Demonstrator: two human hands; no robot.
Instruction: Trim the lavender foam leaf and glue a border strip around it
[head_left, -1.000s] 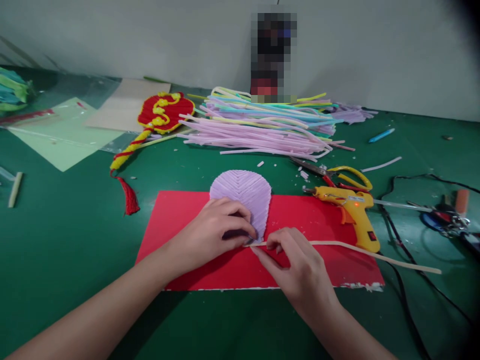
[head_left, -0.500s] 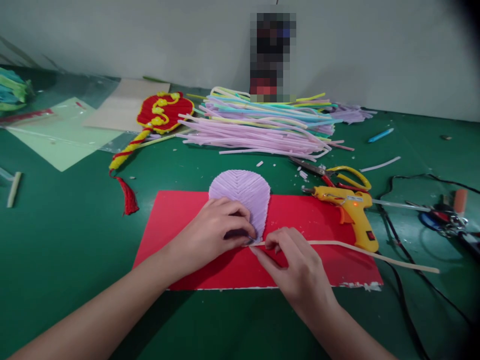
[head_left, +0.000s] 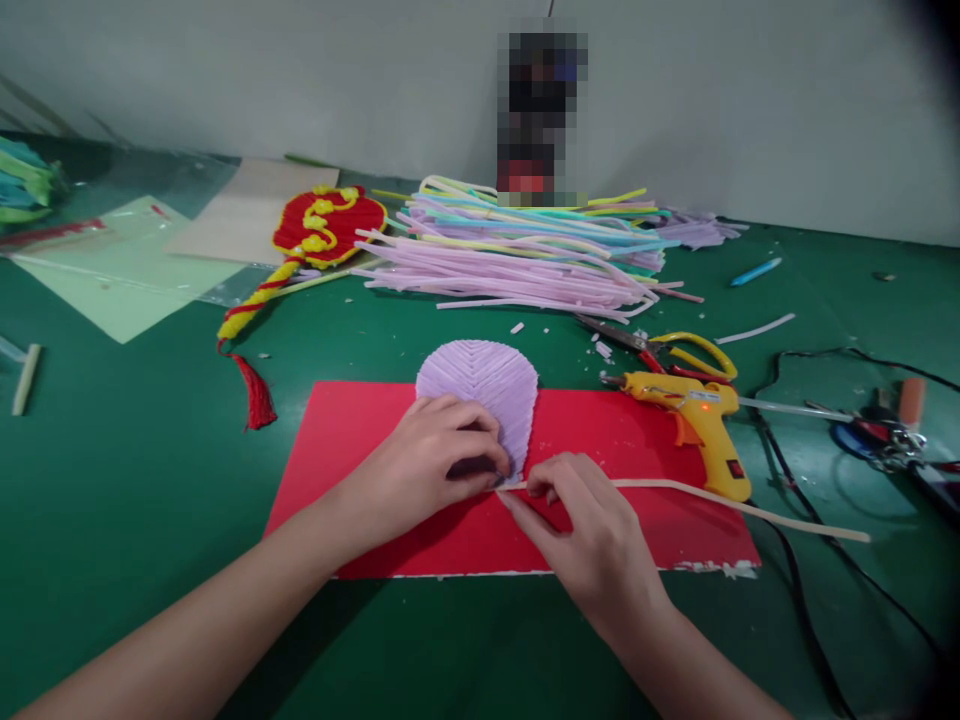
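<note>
A lilac fan-shaped piece (head_left: pixel 478 366), its fuzzy strips laid in a V pattern, rests on a red board (head_left: pixel 349 440). Across its lower part lies my left hand (head_left: pixel 424 455), fingers curled and pressing at its narrow bottom end. My right hand (head_left: pixel 592 515) pinches a long cream pipe cleaner (head_left: pixel 667 485) close to that same end. The strip runs rightward past the hand and over the board's edge. Where the strip meets the lilac piece is partly hidden by my fingertips.
A yellow glue gun (head_left: pixel 679 395) with a lit orange light lies on the board's right, scissors (head_left: pixel 634 341) behind it. Pipe cleaners (head_left: pixel 510 270) are heaped at the back. A red-and-yellow fan ornament (head_left: pixel 289 240) lies left, black cords (head_left: pixel 802 590) right.
The view has shifted very slightly. Both hands keep the same hold on the lilac piece and the cream pipe cleaner.
</note>
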